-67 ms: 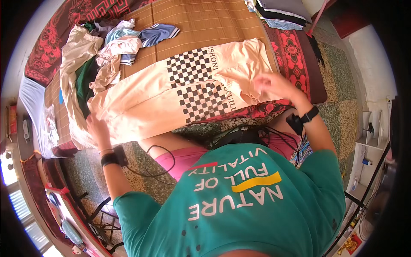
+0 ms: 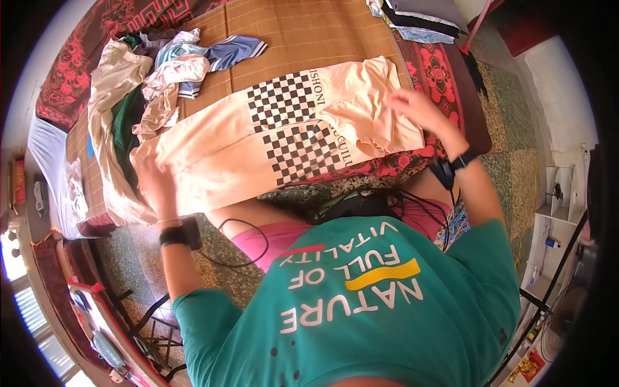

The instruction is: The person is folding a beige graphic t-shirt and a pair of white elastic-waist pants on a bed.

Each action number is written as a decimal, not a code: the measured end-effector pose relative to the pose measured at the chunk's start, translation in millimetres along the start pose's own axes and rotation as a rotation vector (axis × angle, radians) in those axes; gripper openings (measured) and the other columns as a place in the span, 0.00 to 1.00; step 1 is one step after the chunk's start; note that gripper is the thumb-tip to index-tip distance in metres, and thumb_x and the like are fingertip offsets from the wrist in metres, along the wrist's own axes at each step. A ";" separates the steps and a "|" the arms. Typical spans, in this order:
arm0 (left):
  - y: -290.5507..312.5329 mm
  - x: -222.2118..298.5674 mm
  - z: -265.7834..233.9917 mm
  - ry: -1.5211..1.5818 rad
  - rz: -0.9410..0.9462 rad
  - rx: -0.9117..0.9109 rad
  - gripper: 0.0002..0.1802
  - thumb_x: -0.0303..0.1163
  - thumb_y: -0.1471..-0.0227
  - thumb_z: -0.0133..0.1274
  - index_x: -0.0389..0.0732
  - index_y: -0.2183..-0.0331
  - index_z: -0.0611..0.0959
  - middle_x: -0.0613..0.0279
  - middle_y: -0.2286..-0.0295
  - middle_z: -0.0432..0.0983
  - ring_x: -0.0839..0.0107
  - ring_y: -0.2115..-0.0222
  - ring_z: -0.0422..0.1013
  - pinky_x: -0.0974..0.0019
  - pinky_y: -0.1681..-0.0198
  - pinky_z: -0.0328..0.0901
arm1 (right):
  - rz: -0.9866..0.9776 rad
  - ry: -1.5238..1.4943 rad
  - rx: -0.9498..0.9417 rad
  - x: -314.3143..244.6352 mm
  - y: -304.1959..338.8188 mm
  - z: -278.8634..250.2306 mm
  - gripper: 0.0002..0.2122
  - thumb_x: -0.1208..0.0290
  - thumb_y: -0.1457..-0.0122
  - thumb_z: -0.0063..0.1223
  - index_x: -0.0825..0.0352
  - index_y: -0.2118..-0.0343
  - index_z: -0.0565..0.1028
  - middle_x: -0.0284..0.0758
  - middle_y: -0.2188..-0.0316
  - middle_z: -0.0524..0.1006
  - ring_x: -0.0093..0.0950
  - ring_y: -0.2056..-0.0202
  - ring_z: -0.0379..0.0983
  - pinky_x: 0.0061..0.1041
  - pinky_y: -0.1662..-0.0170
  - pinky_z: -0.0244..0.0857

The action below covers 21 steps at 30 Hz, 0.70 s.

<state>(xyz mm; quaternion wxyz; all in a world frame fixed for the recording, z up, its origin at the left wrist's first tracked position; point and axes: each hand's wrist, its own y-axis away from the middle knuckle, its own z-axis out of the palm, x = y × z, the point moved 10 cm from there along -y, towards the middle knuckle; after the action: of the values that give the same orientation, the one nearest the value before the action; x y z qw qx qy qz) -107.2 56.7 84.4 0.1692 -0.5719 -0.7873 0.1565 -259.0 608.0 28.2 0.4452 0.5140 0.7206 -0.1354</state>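
Note:
A long cream garment with black-and-white checked panels (image 2: 219, 155), which looks like trousers, lies spread across the bed in front of me. Over its left end is my left hand (image 2: 155, 177), smeared by motion, so its fingers cannot be read. My right hand (image 2: 412, 106) is at the garment's right end, just above the cloth, with its fingers stretched out and nothing in them. Creases run through the cloth near that hand, while the middle and left lie flatter.
A loose heap of clothes (image 2: 180, 68) lies on the bed at the far left, with beige trousers (image 2: 119, 71) beside it. A stack of folded clothes (image 2: 422, 22) sits at the far right. Red patterned bedding (image 2: 438, 77) edges the brown mat (image 2: 290, 39). Cables (image 2: 242, 258) hang around my legs.
My right hand has moved away from me and slightly to the right along the garment's end. My left hand has shifted slightly to the right over the cloth.

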 end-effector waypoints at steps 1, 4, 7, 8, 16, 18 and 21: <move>10.2 23.9 30.1 0.194 0.005 -0.043 0.20 0.31 0.59 0.55 0.39 0.60 0.75 0.54 0.61 0.71 0.55 0.58 0.66 0.57 0.54 0.60 | 0.077 0.069 0.028 19.0 -25.5 -30.3 0.11 0.65 0.43 0.48 0.67 0.63 0.73 0.29 0.73 0.74 0.16 0.76 0.68 0.16 0.72 0.64; 11.7 145.8 62.3 0.396 0.133 -0.090 0.20 0.37 0.53 0.53 0.35 0.60 0.74 0.48 0.58 0.70 0.53 0.55 0.64 0.54 0.51 0.57 | 0.151 -0.086 0.119 53.6 -70.0 -56.6 0.11 0.66 0.43 0.47 0.67 0.63 0.73 0.30 0.74 0.74 0.16 0.77 0.68 0.15 0.78 0.64; 18.1 230.5 91.1 0.335 0.198 -0.218 0.32 0.47 0.52 0.50 0.34 0.51 0.68 0.47 0.49 0.61 0.55 0.45 0.54 0.49 0.43 0.45 | 0.163 -0.058 0.366 52.9 -102.2 -78.0 0.11 0.69 0.43 0.44 0.69 0.61 0.72 0.33 0.77 0.75 0.21 0.82 0.69 0.18 0.81 0.64; 22.3 242.1 97.2 0.289 0.187 -0.239 0.35 0.50 0.51 0.48 0.34 0.49 0.65 0.48 0.47 0.57 0.57 0.43 0.49 0.48 0.41 0.40 | 0.165 -0.041 0.345 54.8 -111.8 -75.9 0.12 0.70 0.42 0.42 0.70 0.58 0.70 0.34 0.72 0.74 0.20 0.80 0.69 0.18 0.80 0.64; 26.1 256.4 107.9 0.137 0.194 -0.258 0.41 0.55 0.49 0.41 0.33 0.44 0.57 0.49 0.42 0.48 0.59 0.39 0.39 0.48 0.40 0.30 | -0.235 0.432 0.074 50.3 -144.1 -67.1 0.11 0.80 0.49 0.43 0.68 0.62 0.73 0.41 0.65 0.75 0.31 0.74 0.73 0.28 0.72 0.67; 30.8 242.9 111.1 0.128 0.167 -0.257 0.41 0.55 0.50 0.41 0.33 0.44 0.57 0.48 0.42 0.48 0.59 0.39 0.40 0.47 0.40 0.30 | -0.149 0.479 0.143 35.8 -138.2 -67.6 0.10 0.78 0.49 0.43 0.67 0.64 0.74 0.40 0.66 0.75 0.34 0.69 0.73 0.31 0.67 0.66; 29.9 248.8 111.4 0.146 0.174 -0.242 0.42 0.55 0.50 0.42 0.33 0.44 0.58 0.47 0.43 0.48 0.58 0.40 0.40 0.47 0.40 0.30 | -0.052 0.613 0.320 58.9 -130.0 -94.3 0.08 0.75 0.49 0.45 0.62 0.66 0.75 0.38 0.66 0.75 0.38 0.62 0.71 0.35 0.60 0.65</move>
<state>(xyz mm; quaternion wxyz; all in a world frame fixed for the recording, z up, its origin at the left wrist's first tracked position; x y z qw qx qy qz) -203.3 296.9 -6.6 0.1418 -0.6639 -0.7336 0.0324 -422.8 649.5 1.6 0.1183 0.5756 0.8032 -0.0975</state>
